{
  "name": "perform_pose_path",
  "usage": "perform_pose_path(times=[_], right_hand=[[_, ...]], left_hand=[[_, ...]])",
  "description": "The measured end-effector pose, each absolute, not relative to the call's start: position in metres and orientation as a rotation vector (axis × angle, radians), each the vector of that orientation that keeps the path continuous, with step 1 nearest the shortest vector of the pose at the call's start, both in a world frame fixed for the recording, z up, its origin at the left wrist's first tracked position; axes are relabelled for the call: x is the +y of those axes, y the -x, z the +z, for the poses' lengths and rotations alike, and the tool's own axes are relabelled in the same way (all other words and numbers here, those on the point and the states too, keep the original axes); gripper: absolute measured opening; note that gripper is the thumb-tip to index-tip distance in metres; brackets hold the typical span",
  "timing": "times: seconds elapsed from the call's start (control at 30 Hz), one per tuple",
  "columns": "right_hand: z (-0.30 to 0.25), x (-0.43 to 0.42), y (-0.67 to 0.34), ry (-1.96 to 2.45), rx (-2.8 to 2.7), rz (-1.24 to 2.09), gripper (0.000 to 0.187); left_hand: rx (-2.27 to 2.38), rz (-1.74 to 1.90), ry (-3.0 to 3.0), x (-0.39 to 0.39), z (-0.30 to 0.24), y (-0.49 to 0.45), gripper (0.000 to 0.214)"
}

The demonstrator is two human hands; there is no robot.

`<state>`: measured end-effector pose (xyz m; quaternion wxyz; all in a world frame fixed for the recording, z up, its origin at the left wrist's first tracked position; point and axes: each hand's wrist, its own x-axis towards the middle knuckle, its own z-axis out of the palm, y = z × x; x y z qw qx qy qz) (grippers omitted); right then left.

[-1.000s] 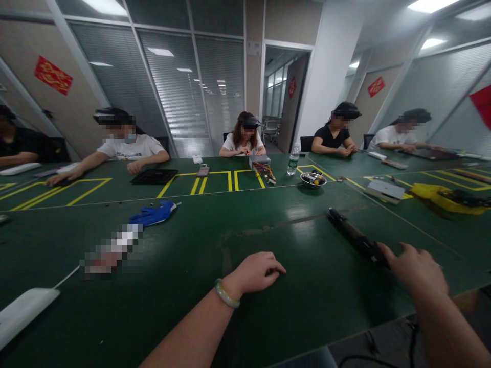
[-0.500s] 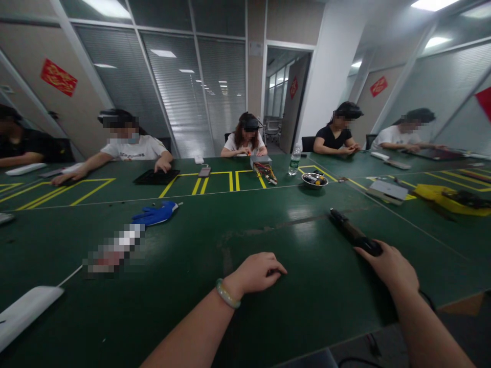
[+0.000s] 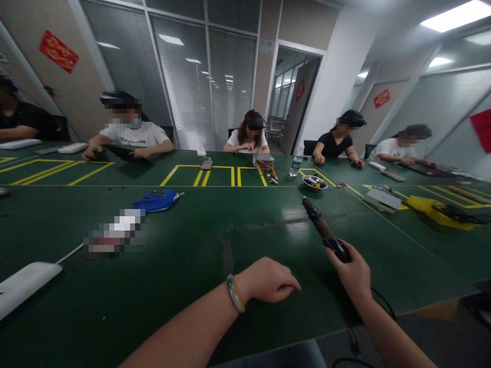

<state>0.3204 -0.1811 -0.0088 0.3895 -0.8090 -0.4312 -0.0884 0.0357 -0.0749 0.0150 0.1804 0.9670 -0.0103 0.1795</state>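
Observation:
My right hand point(image 3: 351, 268) is closed round the rear of a black electric screwdriver point(image 3: 324, 230), lifted over the green table point(image 3: 184, 286). Its bit end points forward and a little left, and a dark cord trails below my wrist. My left hand point(image 3: 268, 281) is held low over the table to the left of the screwdriver. The fingers there are bent in and close together, with the index finger pointing right; no object shows in them, though the palm faces away. A green and pale bangle point(image 3: 235, 294) circles my left wrist.
A blue glove point(image 3: 157, 201), a blurred-out phone-like item and a white power bank point(image 3: 28, 286) lie left. Ahead are a metal bowl point(image 3: 314, 183), a water bottle point(image 3: 296, 162) and a grey box with wires point(image 3: 264, 162). Several people sit across the table.
My right hand has raised the electric screwdriver and brought it left, nearer my left hand. My left hand has shifted slightly right. A person at far left has lifted a dark tray.

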Motion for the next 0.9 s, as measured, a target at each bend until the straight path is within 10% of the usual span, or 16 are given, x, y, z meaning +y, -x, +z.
perform_pose_path(times=[0.43, 0.9], right_hand=[[-0.006, -0.072, -0.206, 1.547, -2.190, 0.197, 0.049], [0.017, -0.113, -0.226, 1.927, -1.885, 0.012, 0.061]], left_hand=[[-0.146, 0.701, -2.772, -0.079, 0.006, -0.037, 0.029], [1.003, 0.917, -2.628, -0.037, 0.012, -0.023, 0.050]])
